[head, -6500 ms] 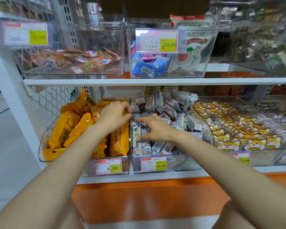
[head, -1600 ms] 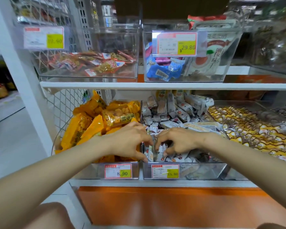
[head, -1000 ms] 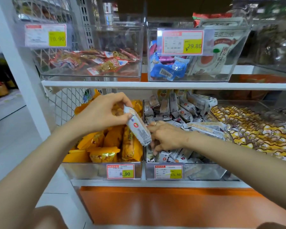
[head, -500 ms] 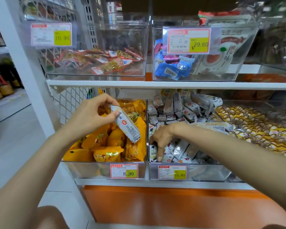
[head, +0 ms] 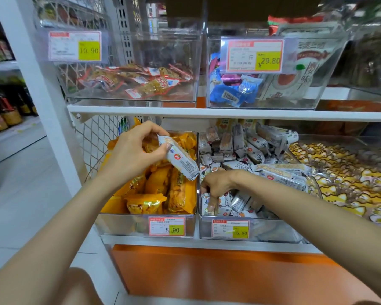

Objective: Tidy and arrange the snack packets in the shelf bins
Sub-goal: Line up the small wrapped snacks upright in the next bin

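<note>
One grey packet (head: 181, 160) is pinched in the left hand (head: 130, 154).

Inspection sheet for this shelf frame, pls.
Surface: white lower shelf board carries the bins.
Job's things: long silver-white snack packet held above orange packets in clear plastic bin tagged 8.90; grey-white packets heaped in clear plastic bin tagged 15.80.
Clutter: nothing seen.
Grippers: left hand pinches the silver-white packet; right hand reaches into grey-white packets, grip hidden.
Cables: nothing seen.
Surroundings: yellow cat-print packets right; dark bottles far left; upper clear bins above.
</note>
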Motion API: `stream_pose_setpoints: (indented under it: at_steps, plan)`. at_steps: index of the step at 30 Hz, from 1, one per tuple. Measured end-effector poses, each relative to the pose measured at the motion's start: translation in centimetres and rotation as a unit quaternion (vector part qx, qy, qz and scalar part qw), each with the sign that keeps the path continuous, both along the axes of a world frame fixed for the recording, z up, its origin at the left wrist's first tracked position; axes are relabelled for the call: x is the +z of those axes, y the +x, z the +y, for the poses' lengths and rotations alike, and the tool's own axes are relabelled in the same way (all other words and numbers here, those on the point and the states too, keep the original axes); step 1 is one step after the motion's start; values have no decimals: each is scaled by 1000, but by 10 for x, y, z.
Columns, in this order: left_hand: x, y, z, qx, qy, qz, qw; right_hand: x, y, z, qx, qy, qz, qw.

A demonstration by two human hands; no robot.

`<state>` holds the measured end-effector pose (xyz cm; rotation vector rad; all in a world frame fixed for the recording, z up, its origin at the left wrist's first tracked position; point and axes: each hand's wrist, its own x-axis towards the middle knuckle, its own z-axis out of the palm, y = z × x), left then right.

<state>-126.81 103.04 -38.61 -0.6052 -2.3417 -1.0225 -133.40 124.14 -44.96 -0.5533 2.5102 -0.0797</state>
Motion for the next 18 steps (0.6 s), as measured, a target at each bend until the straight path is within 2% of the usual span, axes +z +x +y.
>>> stream_pose_setpoints:
  at_steps: [2, 4, 6, 9, 12, 18]
  plan:
    - [-1, 0, 4, -3, 14, 3, 1000, 5, 4, 10, -22, -95, -13, 995]
    - [-1, -1, 9, -11, 25, 11, 1000, 8, 13, 18, -9, -145, -1, 989]
    - [0, -2, 17, -15, 29, 20, 999, 6, 25, 23, 12, -153, 23, 988]
    - [3, -6, 31, -11, -2, 29, 1000, 2, 45, 31, 45, -150, 132, 979]
    - [4, -14, 47, -7, -96, 11, 995, 2, 63, 38, 44, -125, 206, 970]
    - [-3, -23, 73, -44, -325, -7, 945, -8, 72, 49, -8, -256, 172, 951]
